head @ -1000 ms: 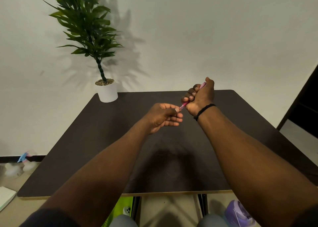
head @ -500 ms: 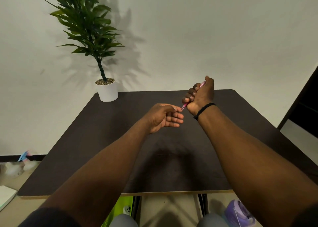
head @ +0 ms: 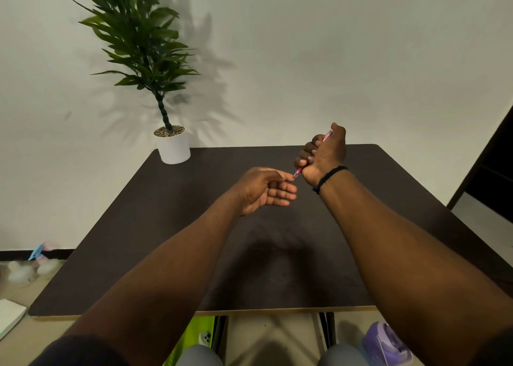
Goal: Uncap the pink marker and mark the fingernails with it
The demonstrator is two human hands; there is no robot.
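My right hand [head: 325, 154] is raised above the far part of the dark table [head: 172, 227] and grips a thin pink pen [head: 327, 135] in a fist. The pen's top sticks out by the thumb and its tip points down-left out of the fist. A black band circles that wrist. My left hand [head: 263, 189] hovers just left of the tip, palm turned up and fingers loosely spread. Its thumb and forefinger sit right beside the pen tip with a small gap, holding nothing I can see.
A green plant in a white pot [head: 173, 147] stands at the table's far left corner by the white wall. On the floor lie a white pad [head: 9, 317], pale bottles [head: 27, 270], a green item [head: 198, 335] and a purple object [head: 384, 343]. A dark doorway opens at right.
My left hand pinched the pen's tip a second ago; it has let go, spread its fingers and dropped slightly. My right hand has stayed put with the pen.
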